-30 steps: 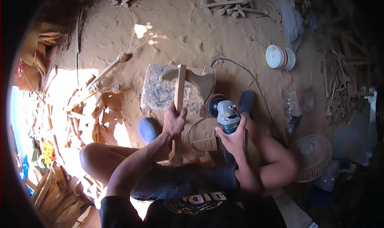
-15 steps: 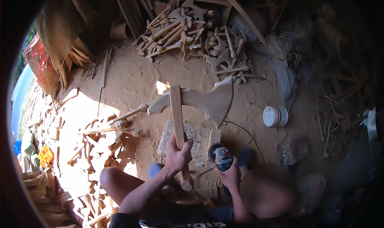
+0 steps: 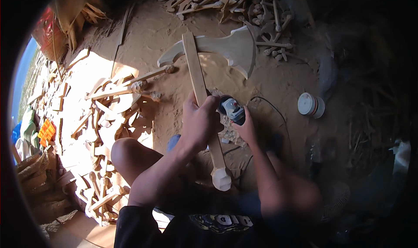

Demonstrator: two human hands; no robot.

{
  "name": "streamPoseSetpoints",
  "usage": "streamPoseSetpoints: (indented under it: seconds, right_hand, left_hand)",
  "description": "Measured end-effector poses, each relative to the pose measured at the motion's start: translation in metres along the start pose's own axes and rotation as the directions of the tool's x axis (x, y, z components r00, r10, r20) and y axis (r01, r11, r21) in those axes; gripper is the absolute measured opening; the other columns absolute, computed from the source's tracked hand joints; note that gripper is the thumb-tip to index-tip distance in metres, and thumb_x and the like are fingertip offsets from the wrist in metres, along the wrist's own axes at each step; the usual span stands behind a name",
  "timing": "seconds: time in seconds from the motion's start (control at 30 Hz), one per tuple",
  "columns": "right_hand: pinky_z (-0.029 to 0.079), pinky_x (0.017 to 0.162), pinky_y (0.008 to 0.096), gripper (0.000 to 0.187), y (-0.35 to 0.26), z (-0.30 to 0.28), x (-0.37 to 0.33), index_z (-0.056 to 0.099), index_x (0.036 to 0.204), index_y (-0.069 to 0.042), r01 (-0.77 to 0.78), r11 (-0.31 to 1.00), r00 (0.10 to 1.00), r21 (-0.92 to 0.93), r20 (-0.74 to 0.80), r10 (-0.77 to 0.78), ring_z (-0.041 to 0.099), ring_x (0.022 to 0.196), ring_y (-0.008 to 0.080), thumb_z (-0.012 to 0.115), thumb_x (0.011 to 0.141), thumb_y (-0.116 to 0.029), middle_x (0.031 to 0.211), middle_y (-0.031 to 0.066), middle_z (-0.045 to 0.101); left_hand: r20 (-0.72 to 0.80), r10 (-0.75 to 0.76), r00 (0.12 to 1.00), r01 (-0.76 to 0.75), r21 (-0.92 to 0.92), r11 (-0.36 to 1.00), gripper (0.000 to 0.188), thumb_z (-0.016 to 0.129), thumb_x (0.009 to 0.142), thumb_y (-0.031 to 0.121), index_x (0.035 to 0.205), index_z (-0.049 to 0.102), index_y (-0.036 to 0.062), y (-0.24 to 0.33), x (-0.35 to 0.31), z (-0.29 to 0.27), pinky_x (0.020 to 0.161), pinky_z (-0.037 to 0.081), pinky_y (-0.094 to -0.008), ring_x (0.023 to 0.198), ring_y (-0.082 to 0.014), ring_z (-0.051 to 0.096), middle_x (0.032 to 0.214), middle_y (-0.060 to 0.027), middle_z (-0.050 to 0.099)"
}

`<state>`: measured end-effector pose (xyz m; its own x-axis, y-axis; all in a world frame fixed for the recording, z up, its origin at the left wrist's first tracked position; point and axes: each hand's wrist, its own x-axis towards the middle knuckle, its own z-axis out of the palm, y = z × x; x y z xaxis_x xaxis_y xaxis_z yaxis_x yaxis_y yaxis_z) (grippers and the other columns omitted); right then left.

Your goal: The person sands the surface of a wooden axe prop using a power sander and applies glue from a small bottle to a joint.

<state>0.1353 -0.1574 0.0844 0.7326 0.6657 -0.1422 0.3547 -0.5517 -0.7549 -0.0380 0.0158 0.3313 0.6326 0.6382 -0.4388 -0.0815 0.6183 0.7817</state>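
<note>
My left hand (image 3: 198, 124) is wrapped round the handle of a wooden axe (image 3: 193, 65). The axe's wide, curved blade (image 3: 239, 50) points away from me, and its faceted knob end (image 3: 222, 179) hangs near my lap. My right hand (image 3: 247, 128) grips a small angle grinder (image 3: 235, 111) just right of the left hand. The grinder's dark disc is close to the axe handle; whether it touches is unclear. Below both hands, a pale stone-like block (image 3: 230, 132) is partly hidden. A dark cord (image 3: 272, 104) curves over the ground.
Similar wooden axes lie piled on the far sandy ground (image 3: 204, 4) and in a sunlit heap (image 3: 98, 130) at the left. A white tub (image 3: 310, 105) stands to the right. My bent knees (image 3: 130, 154) flank the work. An orange package (image 3: 46, 132) lies far left.
My view has tilted downward, so the scene sits higher. The axe has turned slightly with its knob end toward the right, and the grinder has come up beside my left hand.
</note>
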Motion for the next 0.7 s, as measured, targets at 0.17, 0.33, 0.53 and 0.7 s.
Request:
streamPoseSetpoints:
  seconds: [0.17, 0.33, 0.53, 0.7]
  right_hand:
    - [0.045, 0.121, 0.0504, 0.104, -0.001, -0.009, 0.001, 0.023, 0.173, -0.008, -0.022, 0.984, 0.999, -0.176, -0.045, 0.014, 0.052, 0.147, 0.0474, 0.084, 0.088, -0.015, 0.163, 0.0306, 0.048]
    - [0.052, 0.108, 0.0513, 0.088, -0.02, -0.01, -0.022, 0.042, 0.165, -0.006, -0.014, 0.96, 0.995, -0.28, -0.096, -0.013, 0.065, 0.129, 0.0477, 0.085, 0.089, -0.016, 0.145, 0.0293, 0.063]
    - [0.061, 0.085, 0.046, 0.011, -0.072, 0.095, -0.083, 0.075, 0.102, -0.005, 0.354, 0.919, 0.898, -0.175, 0.34, -0.281, 0.073, 0.102, 0.0401, 0.072, 0.098, -0.015, 0.107, 0.0111, 0.073]
    - [0.064, 0.089, 0.0478, 0.019, 0.02, 0.217, -0.06, 0.081, 0.101, -0.005, 0.464, 0.631, 0.881, -0.621, 0.394, -0.261, 0.073, 0.116, 0.0347, 0.064, 0.099, -0.013, 0.112, 0.0155, 0.077]
  left_hand:
    - [-0.078, 0.035, 0.996, -0.035, 0.0, 0.999, 0.014, 0.064, 0.106, 0.016, 0.107, 0.052, 0.0084, 0.041, 0.005, -0.015, 0.05, 0.035, -0.0268, 0.055, -0.0063, 0.041, 0.083, 0.0019, 0.047]
    - [-0.028, 0.06, 0.998, -0.055, 0.155, 0.986, 0.019, 0.068, 0.105, 0.019, 0.108, 0.052, 0.0096, 0.057, 0.012, -0.042, 0.05, 0.038, -0.026, 0.057, -0.0046, 0.043, 0.084, 0.0033, 0.048]
    - [-0.046, 0.006, 0.999, 0.002, 0.177, 0.984, 0.023, 0.069, 0.105, 0.02, 0.113, 0.05, 0.0094, 0.051, 0.008, -0.065, 0.053, 0.042, -0.0282, 0.061, -0.0063, 0.047, 0.086, 0.0017, 0.049]
    - [0.013, -0.021, 1.0, 0.019, 0.121, 0.992, 0.023, 0.069, 0.104, 0.019, 0.114, 0.051, 0.009, 0.05, 0.011, -0.04, 0.053, 0.043, -0.0292, 0.06, -0.0067, 0.048, 0.087, 0.0005, 0.05]
